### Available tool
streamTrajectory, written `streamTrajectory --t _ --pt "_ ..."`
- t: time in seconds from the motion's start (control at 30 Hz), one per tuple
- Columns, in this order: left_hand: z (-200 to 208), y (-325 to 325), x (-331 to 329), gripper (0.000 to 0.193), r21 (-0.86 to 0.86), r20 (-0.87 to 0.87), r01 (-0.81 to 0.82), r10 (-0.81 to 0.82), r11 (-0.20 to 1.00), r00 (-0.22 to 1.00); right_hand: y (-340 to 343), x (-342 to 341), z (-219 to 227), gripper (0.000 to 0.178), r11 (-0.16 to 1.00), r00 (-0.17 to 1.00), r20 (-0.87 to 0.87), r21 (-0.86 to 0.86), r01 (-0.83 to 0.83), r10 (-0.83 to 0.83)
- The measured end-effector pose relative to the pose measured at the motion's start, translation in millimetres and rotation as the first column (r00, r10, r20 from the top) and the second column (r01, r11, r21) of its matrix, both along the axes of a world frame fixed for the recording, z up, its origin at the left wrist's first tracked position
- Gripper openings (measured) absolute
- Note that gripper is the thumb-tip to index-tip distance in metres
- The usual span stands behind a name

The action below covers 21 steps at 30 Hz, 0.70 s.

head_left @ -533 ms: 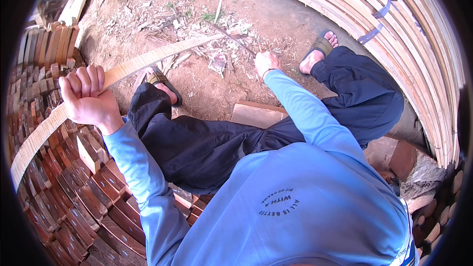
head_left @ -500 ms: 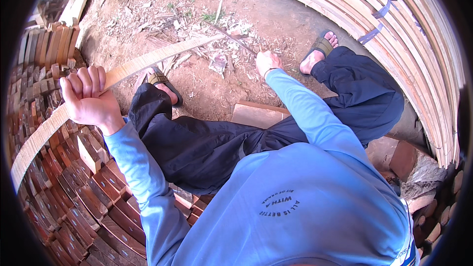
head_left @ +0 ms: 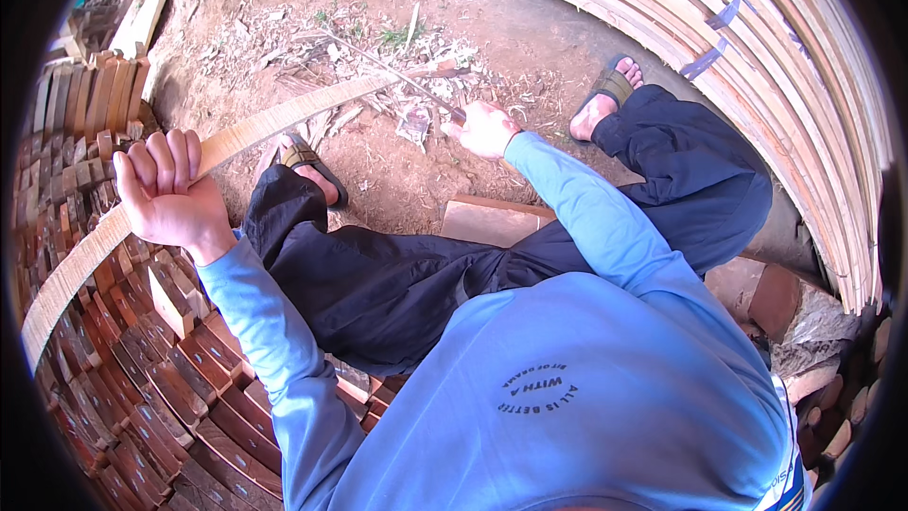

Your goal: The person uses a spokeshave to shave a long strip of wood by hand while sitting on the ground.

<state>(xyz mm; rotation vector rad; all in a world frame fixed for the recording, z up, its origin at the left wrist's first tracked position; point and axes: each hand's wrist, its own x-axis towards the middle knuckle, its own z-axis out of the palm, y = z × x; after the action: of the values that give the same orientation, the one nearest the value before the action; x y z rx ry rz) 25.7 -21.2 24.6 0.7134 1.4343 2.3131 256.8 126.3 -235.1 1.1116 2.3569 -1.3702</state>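
My left hand (head_left: 173, 191) is closed around a long, pale wooden strip (head_left: 284, 114), its knuckles upward. The strip runs from the left rim out past my left foot to the wood chips, and looks bent in this wide picture. In my right fist (head_left: 484, 130) is the dark handle of a long, thin-bladed knife (head_left: 397, 76). The blade points away and to the left, crossing the view of the strip's far end. Whether it touches the wood, I cannot tell.
Stacked reddish-brown wood blocks (head_left: 180, 369) fill the left side. Long pale boards (head_left: 757, 85), bound with purple straps, curve along the right. Wood chips (head_left: 284, 43) litter the dirt ahead. A board piece (head_left: 492, 220) lies between my sandalled feet. Another stack (head_left: 95, 99) stands far left.
My right hand has moved left and slightly nearer, and the blade has swung left across the strip's far end. My left hand and the strip have barely shifted.
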Motion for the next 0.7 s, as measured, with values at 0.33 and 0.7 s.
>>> streamTrajectory --t 0.33,0.7 --pt "-1 -1 -12 0.047 0.031 0.054 -0.043 0.041 0.999 0.998 -31 -11 -14 0.035 0.998 0.996 0.066 0.028 0.065 -0.067" --pt "-1 1 -9 0.047 0.045 0.03 -0.043 0.042 0.998 0.999 -55 -2 -31 0.039 0.959 0.947 0.189 -0.068 0.277 -0.26"
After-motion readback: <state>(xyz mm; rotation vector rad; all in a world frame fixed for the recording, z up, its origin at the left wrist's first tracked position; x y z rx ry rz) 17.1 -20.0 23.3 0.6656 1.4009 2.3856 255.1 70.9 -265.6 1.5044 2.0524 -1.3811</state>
